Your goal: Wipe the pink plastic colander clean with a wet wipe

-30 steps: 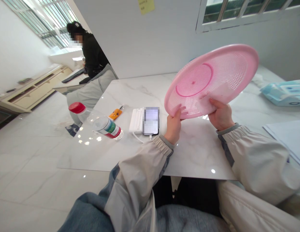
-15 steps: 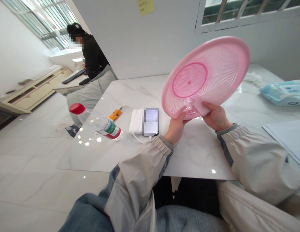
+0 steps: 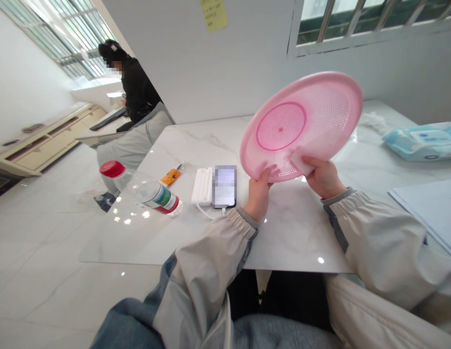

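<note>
A round pink perforated plastic tray (image 3: 301, 121) is held tilted above the white marble table (image 3: 294, 228), its underside turned toward me. My left hand (image 3: 259, 190) grips its lower rim, fingers closed round the edge. My right hand (image 3: 321, 175) pinches a small white wipe (image 3: 312, 152) flat against the tray's mesh near the lower rim. Both sleeves are light grey.
A clear bottle with a red cap (image 3: 141, 186) lies on the table's left side, beside an orange item (image 3: 171, 176), a white power bank (image 3: 202, 186) and a phone (image 3: 225, 186). A blue wipes pack (image 3: 423, 140) and papers (image 3: 428, 208) lie right. Another person (image 3: 134, 87) sits far left.
The tray tilted more upright and shifted left, then dropped slightly. My right hand with the wipe slid left along the mesh toward the lower rim.
</note>
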Demonstrator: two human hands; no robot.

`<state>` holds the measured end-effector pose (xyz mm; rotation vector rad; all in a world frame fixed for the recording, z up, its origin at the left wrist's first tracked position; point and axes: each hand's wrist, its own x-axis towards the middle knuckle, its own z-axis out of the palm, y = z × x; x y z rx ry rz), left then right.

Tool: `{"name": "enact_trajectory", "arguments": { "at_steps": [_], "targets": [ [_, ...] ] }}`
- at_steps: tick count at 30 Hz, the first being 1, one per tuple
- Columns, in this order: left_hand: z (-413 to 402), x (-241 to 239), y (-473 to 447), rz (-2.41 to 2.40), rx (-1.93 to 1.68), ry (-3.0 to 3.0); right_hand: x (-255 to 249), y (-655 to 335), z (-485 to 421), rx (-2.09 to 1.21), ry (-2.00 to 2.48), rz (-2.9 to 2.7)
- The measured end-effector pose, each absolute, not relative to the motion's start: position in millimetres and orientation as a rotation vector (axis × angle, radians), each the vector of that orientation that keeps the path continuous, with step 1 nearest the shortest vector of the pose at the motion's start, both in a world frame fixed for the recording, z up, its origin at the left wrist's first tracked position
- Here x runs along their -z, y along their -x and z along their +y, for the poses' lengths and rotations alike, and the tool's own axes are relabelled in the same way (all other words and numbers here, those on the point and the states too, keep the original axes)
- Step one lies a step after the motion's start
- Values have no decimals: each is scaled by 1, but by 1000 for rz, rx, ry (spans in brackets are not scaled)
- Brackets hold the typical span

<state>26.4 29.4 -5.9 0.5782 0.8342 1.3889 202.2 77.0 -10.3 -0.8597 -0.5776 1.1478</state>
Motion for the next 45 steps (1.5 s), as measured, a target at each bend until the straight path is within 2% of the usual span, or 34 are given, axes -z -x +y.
{"name": "enact_trajectory", "arguments": {
  "at_steps": [8, 19, 29, 37, 45],
  "targets": [
    [28, 4, -23, 818, -1373, -557, 16, -208, 83, -1102, 839, -600],
    [24, 2, -28, 749, -1285, -565, 4, -189, 62, -1403, 904, -681],
    [23, 3, -29, 873, -1284, -663, 6, -189, 63, -1407, 882, -671],
    [26, -5, -23, 958, -1398, -535, 6, -199, 74, -1228, 946, -507],
    [26, -5, -23, 934, -1393, -541, 7, -201, 72, -1279, 867, -603]
  ]
}}
